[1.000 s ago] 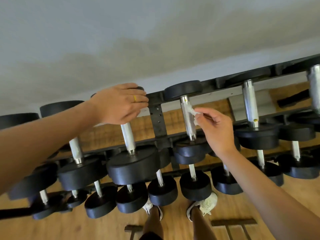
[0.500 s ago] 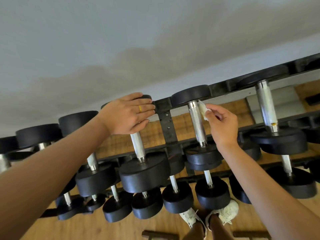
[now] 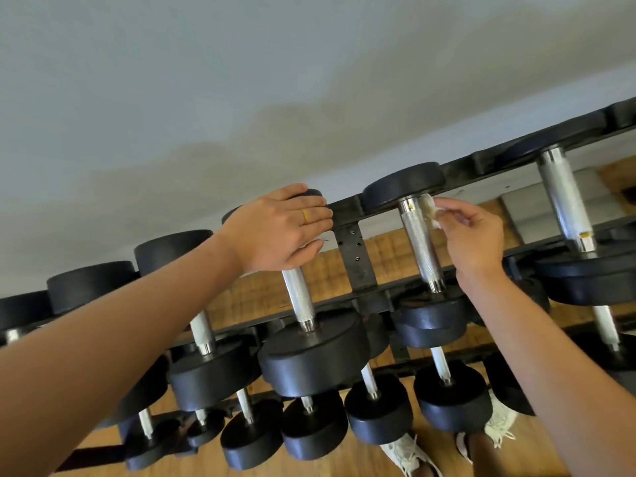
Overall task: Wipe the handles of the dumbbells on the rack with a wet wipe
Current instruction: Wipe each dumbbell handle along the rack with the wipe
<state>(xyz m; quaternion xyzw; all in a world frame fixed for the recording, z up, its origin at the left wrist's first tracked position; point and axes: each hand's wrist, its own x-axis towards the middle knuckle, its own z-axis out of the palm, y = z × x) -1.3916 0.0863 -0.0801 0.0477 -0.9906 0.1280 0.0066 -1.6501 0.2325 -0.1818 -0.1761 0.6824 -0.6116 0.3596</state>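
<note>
Grey wall; left hand rests on dumbbell, right hand pinches wipe.

The left hand is covering most of the far head and the upper handle of one dumbbell at the centre of the frame. The right hand is hiding most of the wet wipe, with only a crumpled bit showing beside the next handle. The rack is running off the right edge. The leftmost dumbbell is being cropped by the left edge, and the shoes by the bottom edge.
</note>
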